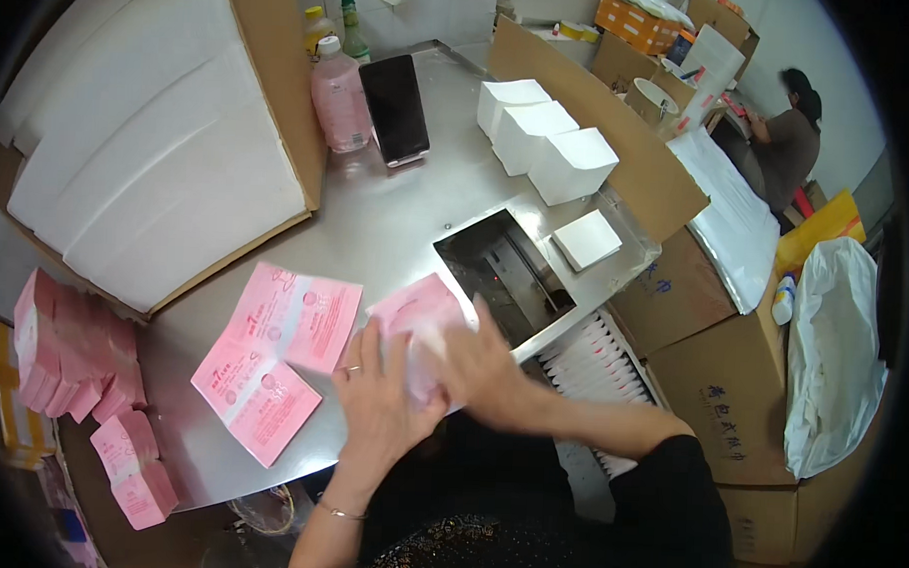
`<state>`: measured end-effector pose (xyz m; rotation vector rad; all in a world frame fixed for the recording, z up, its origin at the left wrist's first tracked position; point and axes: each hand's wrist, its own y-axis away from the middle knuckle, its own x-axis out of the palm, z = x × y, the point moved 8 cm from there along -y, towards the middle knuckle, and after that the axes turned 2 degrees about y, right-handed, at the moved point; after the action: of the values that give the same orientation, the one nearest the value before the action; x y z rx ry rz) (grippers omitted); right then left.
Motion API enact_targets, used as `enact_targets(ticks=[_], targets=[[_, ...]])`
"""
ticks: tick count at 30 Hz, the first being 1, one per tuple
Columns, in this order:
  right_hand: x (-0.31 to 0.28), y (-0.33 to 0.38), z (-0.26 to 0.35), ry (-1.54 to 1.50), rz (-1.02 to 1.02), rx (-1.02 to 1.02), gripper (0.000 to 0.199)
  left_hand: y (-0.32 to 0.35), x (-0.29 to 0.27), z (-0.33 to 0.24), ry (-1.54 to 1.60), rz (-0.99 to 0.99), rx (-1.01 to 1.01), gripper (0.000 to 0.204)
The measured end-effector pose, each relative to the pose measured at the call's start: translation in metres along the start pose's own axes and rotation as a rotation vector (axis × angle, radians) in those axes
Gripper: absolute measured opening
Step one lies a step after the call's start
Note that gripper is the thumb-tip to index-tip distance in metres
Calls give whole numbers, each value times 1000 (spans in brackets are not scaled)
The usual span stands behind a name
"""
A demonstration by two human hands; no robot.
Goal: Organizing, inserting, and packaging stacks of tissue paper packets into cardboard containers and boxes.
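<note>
Partly covered pink wrapper (421,297), right hand (489,373) blurred

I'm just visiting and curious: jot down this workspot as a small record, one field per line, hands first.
Left hand: fingers spread on a pink packet; left hand wears a ring
Right hand: right hand blurred, over the packet's right side; grip unclear
Left of hands: pink printed stacks on the metal table
Right of packet: rectangular opening in the tabletop
Far side: white stacks; black phone, propped up beside a bottle of pink liquid
Background: another person, upper right
</note>
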<state>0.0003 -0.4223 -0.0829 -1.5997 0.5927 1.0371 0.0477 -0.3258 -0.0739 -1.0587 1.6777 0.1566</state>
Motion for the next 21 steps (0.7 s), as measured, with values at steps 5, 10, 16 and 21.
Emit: enact_targets(ticks=[5, 10, 16, 21], targets=[[9, -42, 3, -136, 124, 58, 22, -12, 0, -5, -95, -163, -17, 66], [-40, 7, -118, 257, -51, 523, 9, -7, 12, -2, -170, 46, 22, 56], [-26, 69, -202, 428, 13, 692, 17, -23, 14, -24, -208, 47, 29, 60], [-36, 59, -202, 316, -35, 711, 20, -21, 8, -17, -223, 42, 94, 64]])
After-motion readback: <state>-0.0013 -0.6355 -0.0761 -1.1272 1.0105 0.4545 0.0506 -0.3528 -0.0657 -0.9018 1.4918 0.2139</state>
